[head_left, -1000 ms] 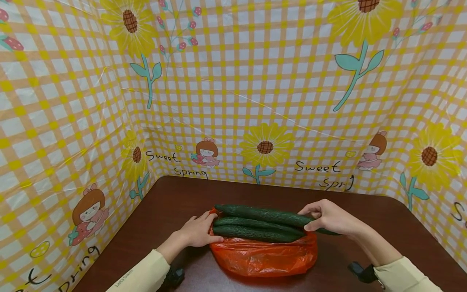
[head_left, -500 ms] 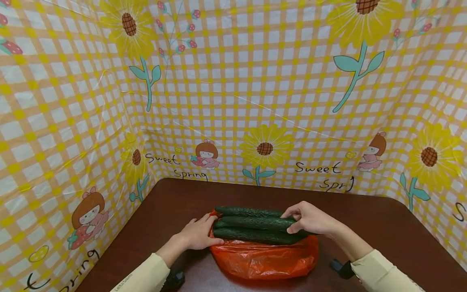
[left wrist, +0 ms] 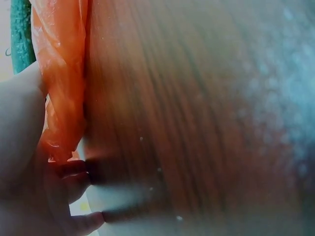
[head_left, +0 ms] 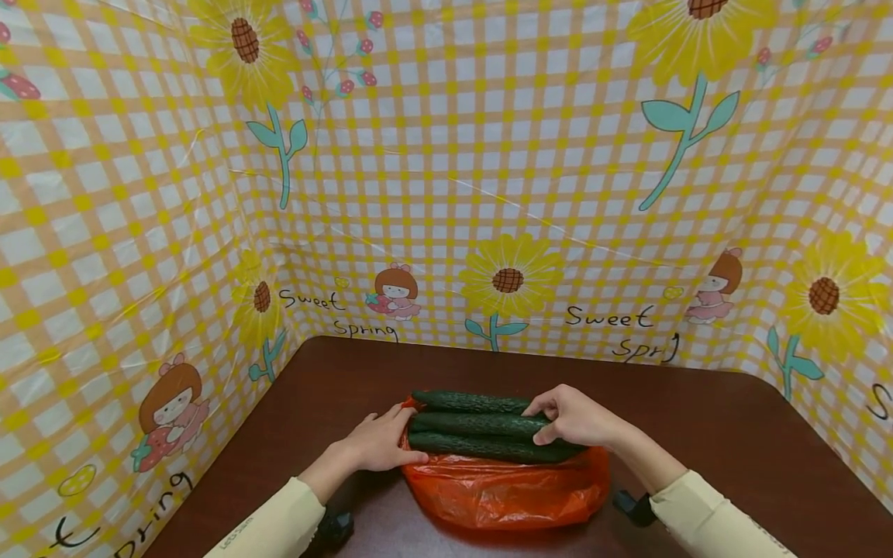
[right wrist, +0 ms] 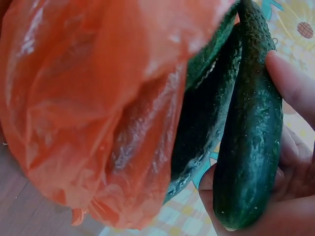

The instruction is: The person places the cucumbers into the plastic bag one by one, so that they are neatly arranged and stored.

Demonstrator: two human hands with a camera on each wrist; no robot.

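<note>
An orange plastic bag (head_left: 502, 496) lies on the brown table with several dark green cucumbers in its upward-facing mouth. One cucumber (right wrist: 251, 123) is gripped by my right hand (head_left: 575, 418), thumb on one side and fingers on the other. In the head view this middle cucumber (head_left: 467, 424) lies between a back cucumber (head_left: 467, 401) and a front cucumber (head_left: 488, 447). My left hand (head_left: 380, 443) rests at the bag's left end, fingers spread and fairly straight, thumb along the bag's near side. The left wrist view shows its fingertips down by the tabletop.
Around the brown table (head_left: 711, 434) hangs a yellow checked cloth (head_left: 446, 194) with sunflower prints, forming walls at the back and sides. Dark wrist-worn devices show under both sleeves, the right device (head_left: 631, 508) close to the bag's right end.
My right hand has moved left, bringing the cucumber from jutting past the bag's right end to lie between the others. My left hand stays at the bag's left end.
</note>
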